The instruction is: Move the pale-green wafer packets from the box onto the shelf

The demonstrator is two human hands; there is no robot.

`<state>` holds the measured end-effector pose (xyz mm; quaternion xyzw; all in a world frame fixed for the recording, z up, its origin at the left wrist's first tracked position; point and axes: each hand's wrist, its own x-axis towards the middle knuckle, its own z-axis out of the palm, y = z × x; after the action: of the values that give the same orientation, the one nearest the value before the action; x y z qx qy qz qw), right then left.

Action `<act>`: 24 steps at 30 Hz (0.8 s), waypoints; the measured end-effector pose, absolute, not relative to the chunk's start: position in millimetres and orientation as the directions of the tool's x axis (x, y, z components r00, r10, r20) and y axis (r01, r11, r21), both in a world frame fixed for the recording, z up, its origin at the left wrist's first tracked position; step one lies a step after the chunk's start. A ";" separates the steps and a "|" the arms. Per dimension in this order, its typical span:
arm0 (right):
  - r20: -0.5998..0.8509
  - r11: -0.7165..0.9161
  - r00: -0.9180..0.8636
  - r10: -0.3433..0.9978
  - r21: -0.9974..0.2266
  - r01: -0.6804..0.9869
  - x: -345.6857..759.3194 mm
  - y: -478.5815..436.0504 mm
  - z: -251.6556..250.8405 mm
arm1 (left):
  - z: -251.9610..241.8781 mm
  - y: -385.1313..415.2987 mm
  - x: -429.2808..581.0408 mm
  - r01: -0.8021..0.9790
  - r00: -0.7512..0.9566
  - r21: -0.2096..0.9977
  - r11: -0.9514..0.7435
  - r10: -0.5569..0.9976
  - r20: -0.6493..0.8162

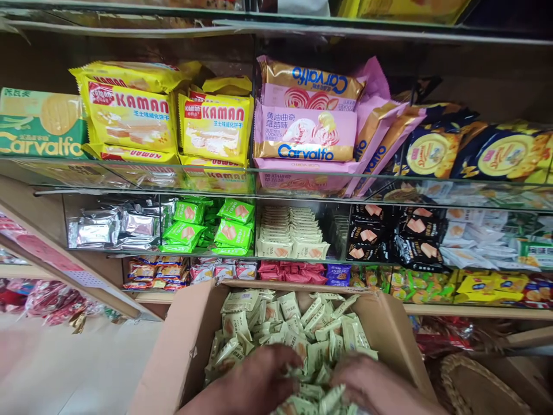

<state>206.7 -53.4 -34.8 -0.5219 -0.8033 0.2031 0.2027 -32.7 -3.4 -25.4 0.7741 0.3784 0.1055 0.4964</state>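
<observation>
A brown cardboard box (185, 340) stands open at the bottom centre, filled with several small pale green snack packets (298, 325). My left hand (253, 383) and my right hand (374, 386) are both down in the box, fingers curled into the heap of packets near its front. Packets lie between and under the fingers of each hand. The wrists are cut off by the bottom edge.
Glass shelves (276, 173) rise behind the box. Yellow Kaman packs (129, 112) and pink Carvalfo packs (305, 129) sit on top; small green, cream and black packets fill the compartments below. A woven basket (479, 386) stands at the lower right.
</observation>
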 end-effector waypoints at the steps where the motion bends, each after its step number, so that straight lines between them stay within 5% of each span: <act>1: 0.076 0.347 -0.380 0.922 -0.599 0.721 208.4 -47.7 -22.3 | -18.1 0.4 -27.9 0.432 0.650 0.889 -0.154 0.736 -0.189; 6: -0.043 0.028 -0.139 0.989 -0.880 0.473 210.3 -15.7 23.4 | 11.9 20.1 1.2 -0.090 0.661 0.971 0.220 0.743 -0.107; 18: -0.096 -0.082 0.111 0.989 -0.989 -0.122 167.2 -16.6 9.5 | 20.9 19.2 16.6 -0.289 0.401 0.885 0.364 0.886 -0.233; 24: -0.048 -0.044 0.069 0.996 -0.998 -0.051 167.0 -17.2 8.8 | 21.2 18.8 15.1 -0.422 0.415 0.809 0.409 0.881 -0.229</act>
<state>167.0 -17.2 8.8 -0.5162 -0.4579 0.5057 0.5178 15.1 18.8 21.2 0.3408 0.3364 0.4236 0.7689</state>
